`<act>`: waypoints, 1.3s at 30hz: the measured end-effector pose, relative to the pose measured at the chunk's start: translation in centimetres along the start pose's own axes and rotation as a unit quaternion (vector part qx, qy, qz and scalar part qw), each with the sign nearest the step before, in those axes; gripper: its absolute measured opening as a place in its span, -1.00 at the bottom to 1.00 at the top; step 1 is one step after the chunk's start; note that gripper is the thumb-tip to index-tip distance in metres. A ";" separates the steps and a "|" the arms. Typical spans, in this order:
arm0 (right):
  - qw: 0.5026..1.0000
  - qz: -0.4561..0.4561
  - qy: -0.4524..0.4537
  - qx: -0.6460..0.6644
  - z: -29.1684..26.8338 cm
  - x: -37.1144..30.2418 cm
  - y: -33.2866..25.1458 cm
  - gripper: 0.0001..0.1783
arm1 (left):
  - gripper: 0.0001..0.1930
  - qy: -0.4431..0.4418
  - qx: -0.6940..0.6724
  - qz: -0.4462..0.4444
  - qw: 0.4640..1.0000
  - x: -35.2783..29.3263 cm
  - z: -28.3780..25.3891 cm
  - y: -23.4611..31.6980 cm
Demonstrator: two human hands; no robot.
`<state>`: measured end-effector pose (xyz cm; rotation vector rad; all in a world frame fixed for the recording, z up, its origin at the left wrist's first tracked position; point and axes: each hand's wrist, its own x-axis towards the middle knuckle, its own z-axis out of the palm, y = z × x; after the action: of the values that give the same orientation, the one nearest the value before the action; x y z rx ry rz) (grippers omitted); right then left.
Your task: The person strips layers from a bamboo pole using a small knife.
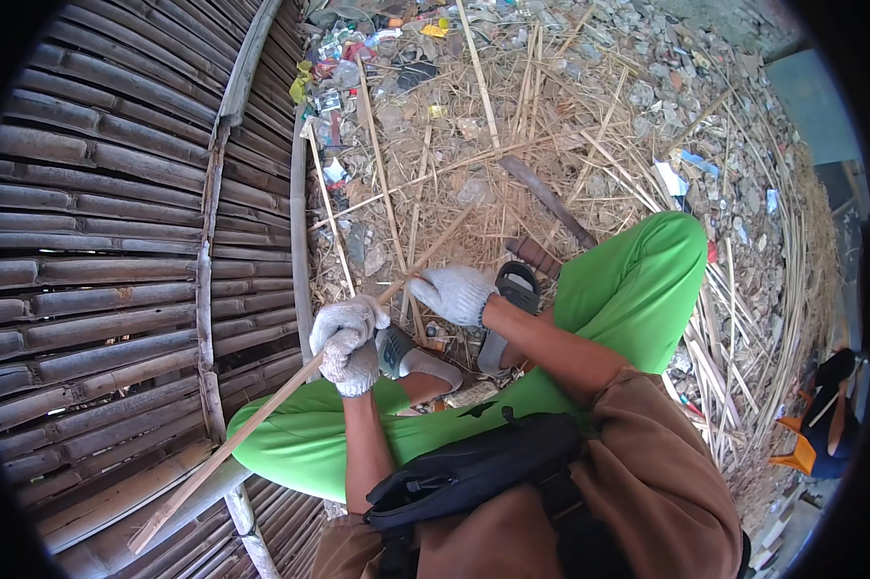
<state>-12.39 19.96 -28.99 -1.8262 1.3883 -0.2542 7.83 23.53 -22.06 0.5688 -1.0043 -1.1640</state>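
My left hand, in a white knitted glove, is closed around a long flat bamboo strip that runs from the lower left up toward the middle. My right hand, also gloved, grips the same strip further up, near its thinner end. Both hands sit above my knees in bright green trousers. My feet in sandals rest on the ground just below the hands.
A woven panel of split bamboo slats fills the left side. Loose bamboo strips, straw, rubble and litter cover the ground ahead. A long-bladed knife lies among the straw. Another person crouches at the far right.
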 end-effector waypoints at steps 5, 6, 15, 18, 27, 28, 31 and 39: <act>1.000 -0.020 0.012 -0.014 1.4 1.4 1.4 -0.28 | -0.78 0.045 -0.008 -0.023 0.999 0.1 0.1 0.3; 0.999 -0.016 0.012 -0.026 1.8 1.8 1.2 -0.29 | -0.78 0.043 -0.006 -0.015 0.999 0.1 0.0 0.3; 0.969 0.221 0.101 0.039 -0.6 1.7 14.4 -0.13 | -0.74 0.039 0.011 -0.005 0.999 0.1 0.6 0.5; 0.982 0.120 0.110 0.092 -0.2 1.6 6.5 -0.24 | -0.76 0.072 0.004 -0.012 0.997 0.6 1.4 0.3; 0.976 0.139 0.139 0.092 2.5 -1.3 10.6 -0.46 | -0.76 0.057 -0.038 0.013 0.998 1.3 3.4 0.2; 0.973 0.129 0.168 0.093 2.5 -1.2 10.8 -0.46 | -0.74 0.059 -0.027 0.024 0.998 1.2 3.3 -0.2; 0.972 0.105 0.187 0.098 1.7 0.0 10.0 -0.45 | -0.70 0.075 0.007 0.048 0.996 1.5 3.7 -0.5; 0.986 0.078 0.130 0.070 2.0 0.8 5.8 -0.38 | -0.71 0.055 0.010 0.011 0.998 1.3 2.7 -0.5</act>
<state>-15.04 19.82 -34.57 -1.6013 1.6406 -0.5107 5.27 22.46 -20.74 0.6298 -0.9274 -1.0936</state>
